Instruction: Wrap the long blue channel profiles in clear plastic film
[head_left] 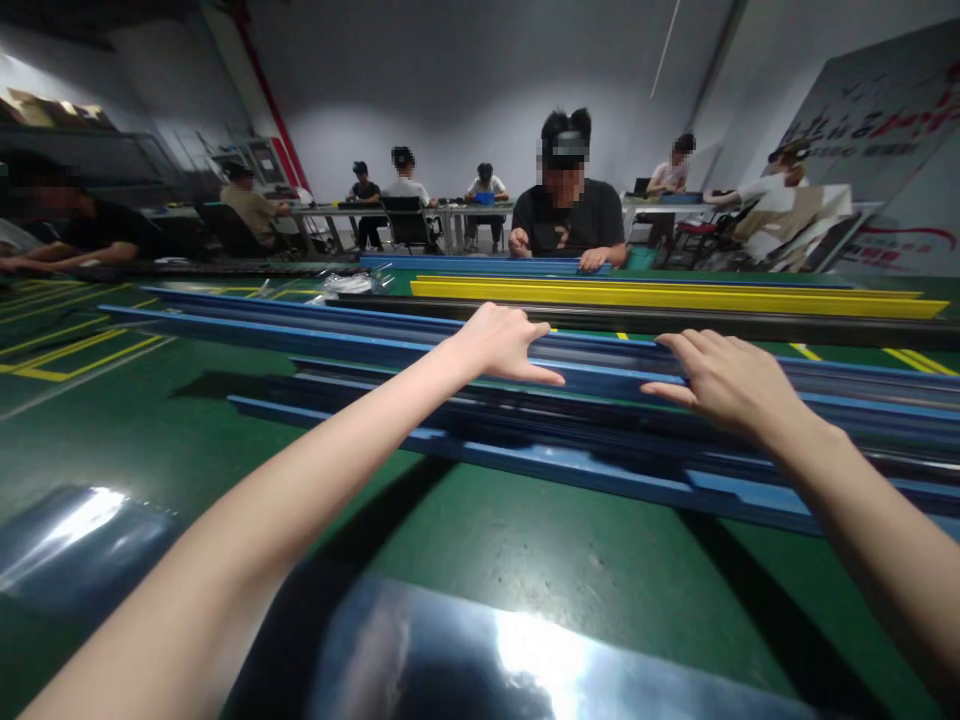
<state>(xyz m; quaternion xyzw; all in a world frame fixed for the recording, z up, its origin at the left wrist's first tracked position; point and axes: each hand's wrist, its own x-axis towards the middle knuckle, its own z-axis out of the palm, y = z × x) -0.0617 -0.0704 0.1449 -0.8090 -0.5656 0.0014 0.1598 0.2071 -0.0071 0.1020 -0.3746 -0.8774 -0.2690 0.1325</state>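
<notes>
My left hand [502, 343] spans a long blue channel-shaped rail [360, 335], fingers over its far edge and thumb along the near side. Further right on the same rail, my right hand [731, 380] grips it in a similar way, thumb toward the near face. Both palms face down, and part of the rail is hidden under them. Just below and nearer to me lie other blue rails [555, 465], which run almost parallel to the held one.
Beyond are a black rail [750, 325] and yellow rails [675, 293]. Across from me a person [570, 220] rests a hand on another blue rail [480, 265]. Shiny film [450, 640] lies on the green floor [517, 550]. Other people sit at tables behind.
</notes>
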